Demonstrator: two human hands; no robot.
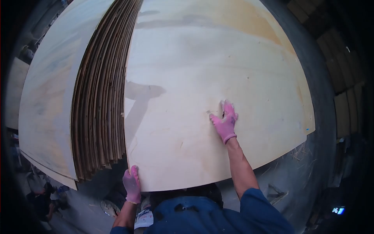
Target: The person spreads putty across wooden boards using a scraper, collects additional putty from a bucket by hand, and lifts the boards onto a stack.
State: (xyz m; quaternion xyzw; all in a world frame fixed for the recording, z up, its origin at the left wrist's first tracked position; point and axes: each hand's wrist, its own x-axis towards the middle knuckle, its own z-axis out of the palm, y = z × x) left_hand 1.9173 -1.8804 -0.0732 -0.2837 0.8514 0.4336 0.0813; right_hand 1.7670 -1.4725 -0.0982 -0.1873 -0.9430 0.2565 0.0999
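A large pale wood sheet [187, 101] lies flat before me, with a tan patch at its far right. My right hand [224, 120], in a pink glove, rests on its surface with the fingers spread. At the sheet's near left corner is my left hand [133, 184], in a pink and grey glove, its fingers wrapped round the edge. Along the left side of the sheet stand the layered brown edges of many thin sheets [102, 93]. Beyond these lies another pale sheet [48, 89].
Stacked boards [346, 109] stand in the dim area at the right. A person [44, 202] is at the lower left. Wood scraps [302, 151] lie on the floor [288, 175] near the sheet's right corner. A small lit screen [338, 211] shows at the lower right.
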